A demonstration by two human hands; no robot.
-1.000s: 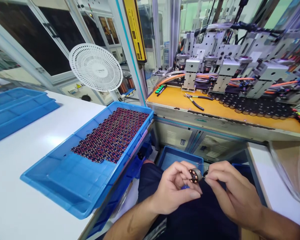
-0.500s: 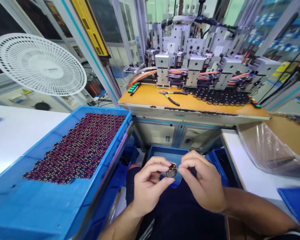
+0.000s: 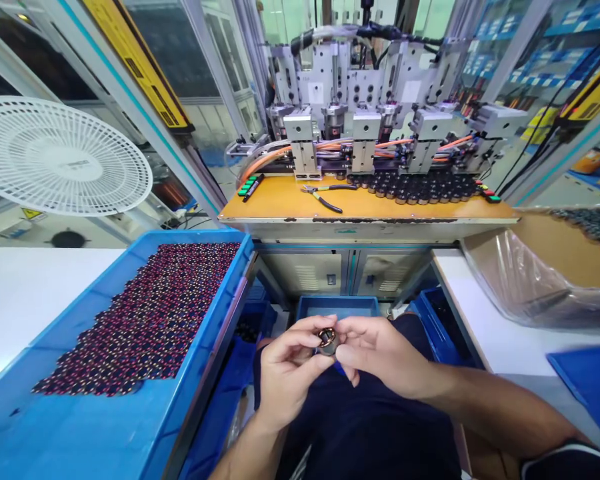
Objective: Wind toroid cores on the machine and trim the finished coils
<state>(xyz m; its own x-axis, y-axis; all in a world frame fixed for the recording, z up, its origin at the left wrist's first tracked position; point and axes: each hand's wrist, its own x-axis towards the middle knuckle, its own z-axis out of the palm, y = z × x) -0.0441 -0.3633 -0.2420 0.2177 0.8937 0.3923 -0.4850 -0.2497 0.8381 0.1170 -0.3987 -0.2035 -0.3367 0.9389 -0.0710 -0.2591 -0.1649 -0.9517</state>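
Observation:
A small round motor stator (image 3: 329, 342), with copper winding round its open centre and a dark metal outer ring, is held above my lap. My left hand (image 3: 286, 373) pinches it from the left, thumb below and fingers above. From the right, the thumb and fingers of my right hand (image 3: 383, 352) are closed against its other side. The opening of the stator faces up towards me. Any thin wire end at the stator is too small to make out.
At left, a blue tray (image 3: 95, 440) holds many similar parts in rows. Ahead, a winding machine (image 3: 365, 130) stands behind an orange bench top (image 3: 280, 207) with cutting pliers (image 3: 325, 199) and dark stators (image 3: 415, 188). A fan (image 3: 75, 160) stands left; a plastic-lined box (image 3: 535, 273), right.
My right hand has moved left, from pulling at a thin wire beside the stator to gripping the stator itself. The stator has turned its opening upward. The head view has shifted slightly.

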